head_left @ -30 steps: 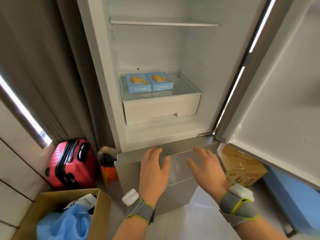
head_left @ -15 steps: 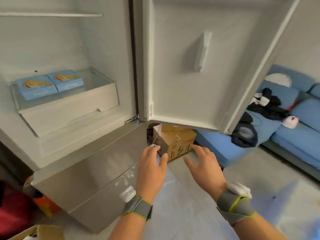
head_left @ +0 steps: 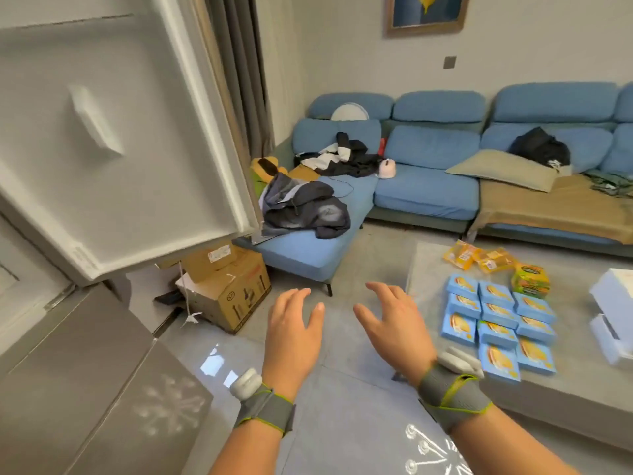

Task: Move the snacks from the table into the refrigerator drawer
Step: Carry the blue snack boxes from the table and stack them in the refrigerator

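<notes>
Several blue snack boxes (head_left: 498, 318) lie in rows on the grey low table (head_left: 579, 382) at the right. Behind them sit yellow snack packets (head_left: 479, 258) and a green and yellow pack (head_left: 530, 280). My left hand (head_left: 294, 332) and my right hand (head_left: 390, 323) hover over the floor, fingers spread, holding nothing. The right hand is just left of the table's near corner. The open refrigerator door (head_left: 113, 138) fills the upper left, with the grey lower refrigerator front (head_left: 85, 378) below it. The drawer is out of view.
A cardboard box (head_left: 226, 286) stands on the floor under the door. A blue sofa (head_left: 428, 173) strewn with clothes runs along the far wall. White boxes (head_left: 613, 303) sit at the table's right edge. Tiled floor lies between refrigerator and table.
The view has swung right, from the refrigerator interior with two blue boxes on its drawer to the room and the table. Both hands left the grey front and stay empty.
</notes>
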The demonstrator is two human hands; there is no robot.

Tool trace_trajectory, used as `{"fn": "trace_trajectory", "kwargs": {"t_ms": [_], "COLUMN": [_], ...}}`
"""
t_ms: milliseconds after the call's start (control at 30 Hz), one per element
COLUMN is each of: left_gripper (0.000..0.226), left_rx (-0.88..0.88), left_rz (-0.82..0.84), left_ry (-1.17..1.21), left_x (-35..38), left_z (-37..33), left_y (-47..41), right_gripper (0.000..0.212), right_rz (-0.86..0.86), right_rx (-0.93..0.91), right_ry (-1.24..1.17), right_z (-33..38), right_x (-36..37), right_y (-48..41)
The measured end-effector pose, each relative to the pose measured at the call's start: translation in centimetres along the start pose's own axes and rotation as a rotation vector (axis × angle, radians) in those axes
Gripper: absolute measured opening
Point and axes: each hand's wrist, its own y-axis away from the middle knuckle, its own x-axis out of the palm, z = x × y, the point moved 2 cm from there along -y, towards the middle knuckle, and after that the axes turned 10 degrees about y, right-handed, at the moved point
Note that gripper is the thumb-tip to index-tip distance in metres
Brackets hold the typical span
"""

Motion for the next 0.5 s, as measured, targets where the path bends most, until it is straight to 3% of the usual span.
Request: {"fn": "trace_trajectory", "kwargs": {"t_ms": [200,500], "left_gripper": [0.039,0.042], "left_rx": [0.1,0.14], "left_rz": [0.203,0.454], "left_ry": [-0.008,-0.025], "left_x": [10.4,22.7], "left_z": [-6.1,-8.8], "left_y": [1.8,0.7], "right_gripper": [0.052,0.052], "right_rz": [-0.089,-0.11], "right_rx": [0.198,0.422], "right_ry": [-0.05,-0.082], "right_z": [-10.5,-21.1], "right_x": [-5.5,-8.1], "right_y": [3.1,2.9]}}
